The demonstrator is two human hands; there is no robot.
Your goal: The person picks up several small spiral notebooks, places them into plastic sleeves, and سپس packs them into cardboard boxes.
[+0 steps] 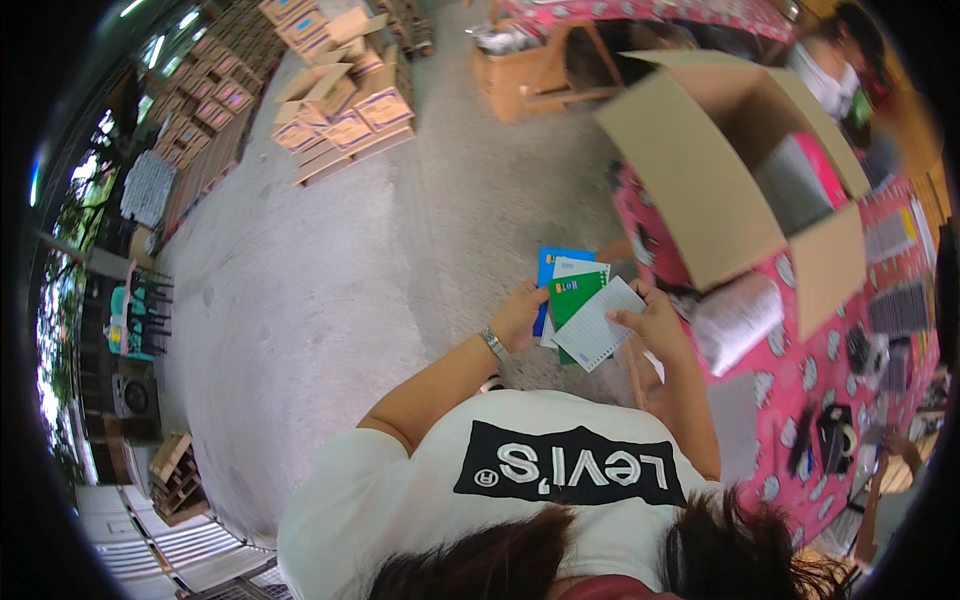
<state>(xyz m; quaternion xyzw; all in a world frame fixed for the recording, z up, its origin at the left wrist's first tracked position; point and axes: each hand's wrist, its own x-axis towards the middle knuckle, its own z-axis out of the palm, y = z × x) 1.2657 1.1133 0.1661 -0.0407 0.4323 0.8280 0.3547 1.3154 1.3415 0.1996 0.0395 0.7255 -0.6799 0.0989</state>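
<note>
In front of my chest I hold a small fan of note sheets. My left hand [518, 316], with a metal watch [494, 344] on its wrist, pinches the left side, where a blue cover [564, 258] and a green cover [576, 290] show with a white sheet between them. My right hand [652, 320] grips a white ruled sheet [596, 330] with punched holes along one edge. That ruled sheet lies tilted over the green cover and hides part of it.
At my right, a table with a pink patterned cloth [790, 375] bears a large open carton [690, 190], a clear plastic-wrapped bundle [738, 322] and a tape dispenser [835, 435]. Stacked cartons [350, 115] stand on a pallet ahead. Other people are beyond the table.
</note>
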